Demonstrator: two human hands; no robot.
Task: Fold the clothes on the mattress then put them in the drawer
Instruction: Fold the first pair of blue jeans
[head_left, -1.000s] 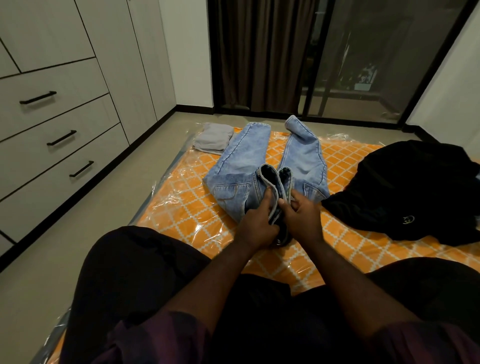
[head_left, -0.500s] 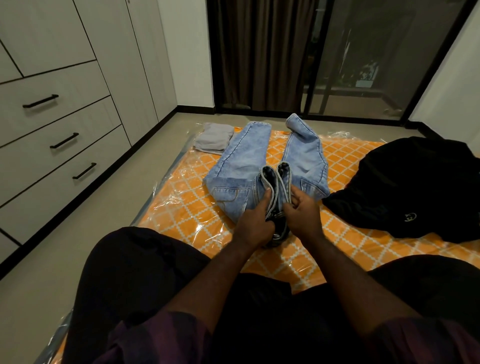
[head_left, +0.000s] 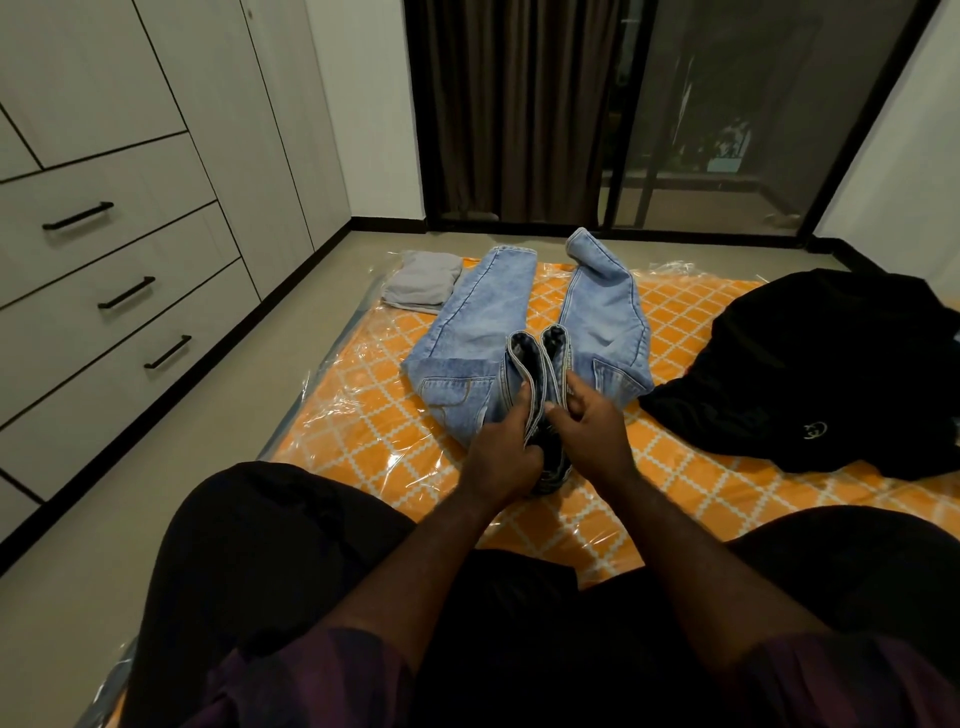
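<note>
1. The jeans (head_left: 483, 322) lie on the mattress (head_left: 363, 421) with the legs pointing away from the person. This keeps the legs straight and easy to fold.
2. The left hand (head_left: 501, 452) grips one side of the waist, with its fingers curled round the band. The right hand (head_left: 587, 426) pinches the other side. The two sides stand up close together in the middle. I think this is to lay one leg over the other.
3. The legs lie apart, so that fold is not yet done.
4. A grey cloth (head_left: 423, 280) sits folded at the far corner, out of the way.
5. A black top (head_left: 810, 364) lies in a heap on the right, waiting its turn.
6. The drawers (head_left: 171, 260) on the left are all closed. One must be opened before any clothes can go in.
</note>
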